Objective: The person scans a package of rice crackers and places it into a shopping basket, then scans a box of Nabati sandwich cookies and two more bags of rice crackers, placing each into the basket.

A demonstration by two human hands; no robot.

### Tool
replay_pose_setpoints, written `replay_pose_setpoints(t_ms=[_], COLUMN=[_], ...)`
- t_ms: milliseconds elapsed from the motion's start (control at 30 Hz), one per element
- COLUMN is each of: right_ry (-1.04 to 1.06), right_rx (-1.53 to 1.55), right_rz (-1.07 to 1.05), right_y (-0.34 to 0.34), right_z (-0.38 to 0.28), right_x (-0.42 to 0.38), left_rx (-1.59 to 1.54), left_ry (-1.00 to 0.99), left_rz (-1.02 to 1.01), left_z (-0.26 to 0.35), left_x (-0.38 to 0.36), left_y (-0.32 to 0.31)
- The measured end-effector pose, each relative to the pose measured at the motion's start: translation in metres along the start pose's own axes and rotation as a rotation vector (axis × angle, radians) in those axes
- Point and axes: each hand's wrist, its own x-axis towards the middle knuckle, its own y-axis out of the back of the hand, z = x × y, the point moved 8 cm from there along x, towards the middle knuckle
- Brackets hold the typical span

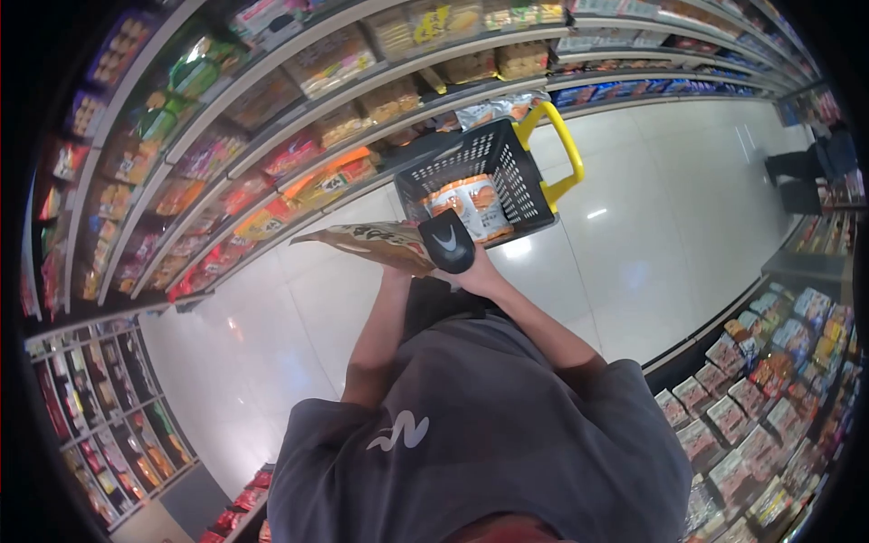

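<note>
A brown printed snack bag is in my left hand, whose fingers are closed at its lower edge, with the bag reaching out to the left. Beside it, my right hand is at the bag's right end, its fingers hidden behind a rounded black object with a white swoosh. I cannot tell what the right fingers hold. Just beyond both hands is a black shopping basket with a yellow handle. Orange-and-white snack packs lie inside it.
Long shelves of packaged snacks curve along the far and left sides. Another low display of packs stands at the right. A wall rack is at the lower left. In the far right aisle, a person in dark clothing is visible above pale floor tiles.
</note>
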Motion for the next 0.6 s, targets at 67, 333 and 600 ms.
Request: replay_pose_setpoints(t_ms=[67,333,600], right_ry=[0.009,0.026,-0.235], right_rx=[0.004,0.068,-0.039], right_rz=[0.095,0.155,0.169], right_y=[0.004,0.017,0.044], right_z=[0.000,-0.016,-0.018], right_x=[0.001,0.012,0.011], left_rx=[-0.022,0.250,0.290], left_ry=[-0.183,-0.257,-0.076], left_rz=[0.413,0.546,0.421], left_z=[0.007,-0.009,-0.011], left_x=[-0.008,-0.011,-0.012], left_y=[0.010,-0.058,-0.058])
